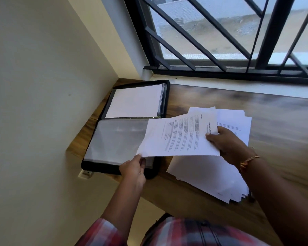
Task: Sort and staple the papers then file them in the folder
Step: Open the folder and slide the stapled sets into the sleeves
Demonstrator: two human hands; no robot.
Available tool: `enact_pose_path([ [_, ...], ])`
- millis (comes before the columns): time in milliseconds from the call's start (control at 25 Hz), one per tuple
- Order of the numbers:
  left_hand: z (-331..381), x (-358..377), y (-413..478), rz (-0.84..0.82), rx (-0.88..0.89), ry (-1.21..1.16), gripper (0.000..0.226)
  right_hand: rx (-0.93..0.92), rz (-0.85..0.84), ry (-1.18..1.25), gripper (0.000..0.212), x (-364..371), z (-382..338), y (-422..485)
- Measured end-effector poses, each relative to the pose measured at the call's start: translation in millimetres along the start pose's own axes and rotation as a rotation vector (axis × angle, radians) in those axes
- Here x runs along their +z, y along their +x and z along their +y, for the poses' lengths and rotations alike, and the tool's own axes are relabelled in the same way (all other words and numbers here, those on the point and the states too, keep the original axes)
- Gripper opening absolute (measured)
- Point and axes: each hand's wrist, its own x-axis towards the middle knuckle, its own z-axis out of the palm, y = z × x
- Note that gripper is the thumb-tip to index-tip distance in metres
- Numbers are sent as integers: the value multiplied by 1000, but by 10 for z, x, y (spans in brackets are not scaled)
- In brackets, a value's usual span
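Observation:
A printed sheet [180, 137] is held in the air over the gap between the folder and the paper pile. My right hand [228, 144] pinches its right edge, thumb on top. My left hand [134, 168] pinches its lower left corner. Under it, an open black folder [160, 96] lies on the left of the wooden desk, with clear plastic sleeves [114, 141] on its near half and a white sheet [135, 102] in its far half. A loose pile of white papers [208, 176] lies fanned out to the right of the folder. No stapler is in view.
The wooden desk [274, 121] runs along a window with black metal bars [212, 41]. A cream wall [43, 86] closes the left side, with a socket [85, 174] just below the desk edge. The folder's near edge hangs over the desk's front edge.

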Motion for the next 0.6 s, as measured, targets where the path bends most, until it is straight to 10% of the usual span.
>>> enact_pose_path([
  [600, 109, -17, -31, -84, 12, 80, 30, 9, 36, 41, 29, 86, -119, 237],
])
